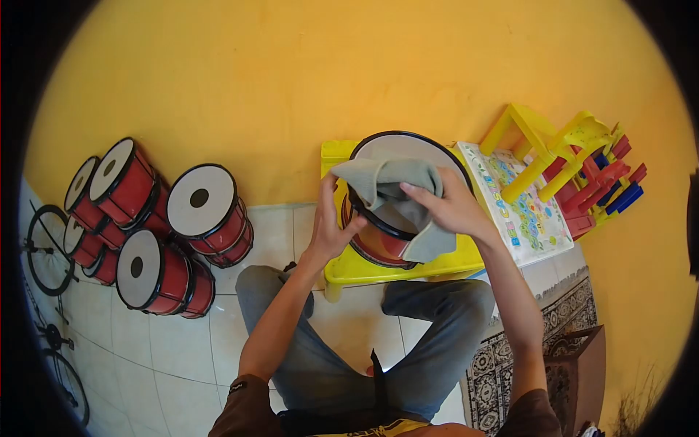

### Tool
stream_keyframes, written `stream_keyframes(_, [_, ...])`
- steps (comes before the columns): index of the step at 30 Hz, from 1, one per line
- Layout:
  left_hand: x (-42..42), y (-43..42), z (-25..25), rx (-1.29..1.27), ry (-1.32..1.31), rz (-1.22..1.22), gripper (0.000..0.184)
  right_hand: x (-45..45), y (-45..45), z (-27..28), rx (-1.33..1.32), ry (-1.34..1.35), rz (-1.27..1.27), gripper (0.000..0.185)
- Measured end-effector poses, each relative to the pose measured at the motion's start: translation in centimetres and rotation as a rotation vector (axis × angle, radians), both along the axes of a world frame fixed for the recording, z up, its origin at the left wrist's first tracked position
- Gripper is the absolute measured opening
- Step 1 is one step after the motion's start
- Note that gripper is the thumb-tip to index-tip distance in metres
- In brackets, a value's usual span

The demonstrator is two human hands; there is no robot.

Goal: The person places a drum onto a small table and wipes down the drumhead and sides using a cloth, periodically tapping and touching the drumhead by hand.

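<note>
The drum [408,148] stood on a yellow table [364,269], in front of the person whom I followed from far away by the head camera. The right hand [455,206] was pinching a grey cloth [408,178] between the thumb and the fingers, over the top of the drum. The cloth hung in folds across the black rim [397,132], and one end of it came down at the near side. The left hand [331,226] was at the left side of the drum, with its thumb spread away from the fingers, near the rim; if it was gripping there, I could not tell.

Below, I saw the legs [291,320] in jeans, bent on both sides of the table front. To the right, touching or just beside the table, was a white board [520,211] with colourful pictures, and on it a yellow chair [546,153]. Further to the left, on the tiled floor [349,328], stood a group of other drums [200,211], and beyond them a bicycle [51,240]. Behind all was an orange wall [291,87].
</note>
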State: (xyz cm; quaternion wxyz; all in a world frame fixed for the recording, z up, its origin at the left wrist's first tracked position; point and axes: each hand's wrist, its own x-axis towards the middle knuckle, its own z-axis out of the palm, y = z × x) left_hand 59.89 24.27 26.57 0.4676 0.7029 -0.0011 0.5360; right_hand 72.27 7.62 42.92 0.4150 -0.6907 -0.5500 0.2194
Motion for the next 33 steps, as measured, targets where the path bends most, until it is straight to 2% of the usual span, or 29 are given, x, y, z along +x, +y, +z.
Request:
stream_keyframes(3, [-1.5, -1.4, 2.5, -0.028, 0.037, 0.013, 0.072, -2.1, 0.3, 2.7, 0.181, 0.137, 0.123, 0.036])
stream_keyframes(4, [-2.0, -1.9, 3.4, -0.002, 0.112, 0.134, 0.061, -2.4, 0.3, 3.4, 0.189, 0.079, 0.150, 0.036])
stream_keyframes(7, [-3.1, -1.7, 4.8, -0.331, 0.049, 0.144, 0.046, -3.3, -0.7, 6.1, 0.148, -0.088, 0.156, 0.037])
stream_keyframes(9, [-4.2, -1.1, 7.7, -0.274, -0.194, 0.175, 0.035, -3.7, -2.3, 9.0, 0.039, -0.189, 0.077, 0.040])
stream_keyframes(10, [-4.9, -0.8, 9.6, -0.238, -0.177, 0.187, 0.034, -3.4, -2.8, 9.8, 0.116, -0.197, 0.055, 0.041])
stream_keyframes(13, [-7.0, 0.2, 15.0, -0.112, -0.071, 0.215, 0.032, -0.1, -4.3, 12.2, 0.092, -0.277, 0.021, 0.039])
stream_keyframes(15, [-7.5, 1.1, 18.0, 0.017, 0.078, 0.193, 0.030, 2.6, -5.3, 12.7, 0.276, -0.379, 0.084, 0.038])
stream_keyframes(16, [-7.0, 1.5, 19.2, 0.171, 0.053, 0.277, 0.022, 3.3, -5.4, 12.8, 0.367, -0.421, 0.120, 0.038])
stream_keyframes(19, [-6.5, 3.2, 22.2, 0.384, 0.116, 0.424, 0.013, 4.0, -7.1, 15.9, 0.273, -0.112, 0.057, 0.037])
stream_keyframes(20, [-6.3, 3.3, 23.7, 0.481, 0.151, 0.485, 0.011, 5.4, -7.2, 16.5, 0.245, -0.274, -0.016, 0.027])
stream_keyframes(23, [-5.3, 6.1, 27.3, 0.584, 0.446, 0.409, 0.026, 10.0, -6.2, 18.6, 0.224, -0.611, -0.165, 0.037])
stream_keyframes(25, [-3.9, 9.8, 29.7, 0.680, 0.516, 0.318, 0.034, 15.3, -5.7, 21.3, 0.285, -0.605, -0.275, 0.032])
stream_keyframes(27, [-3.9, 9.4, 33.7, 0.557, 0.676, 0.388, 0.035, 16.6, -5.9, 22.8, 0.387, -0.585, -0.384, 0.029])
stream_keyframes(29, [-2.6, 12.2, 36.3, 0.648, 0.507, 0.419, 0.038, 15.1, -5.8, 24.6, 0.529, -0.553, -0.495, 0.026])
stream_keyframes(31, [-1.3, 11.9, 38.2, 0.664, 0.309, 0.385, 0.039, 15.0, -5.7, 25.3, 0.557, -0.498, -0.546, 0.021])
stream_keyframes(32, [-1.4, 11.4, 39.2, 0.632, 0.358, 0.524, 0.039, 15.1, -5.8, 25.4, 0.568, -0.470, -0.570, 0.018])
stream_keyframes(33, [-1.2, 11.3, 39.1, 0.611, 0.301, 0.480, 0.039, 15.0, -6.4, 25.2, 0.596, -0.398, -0.605, 0.033])
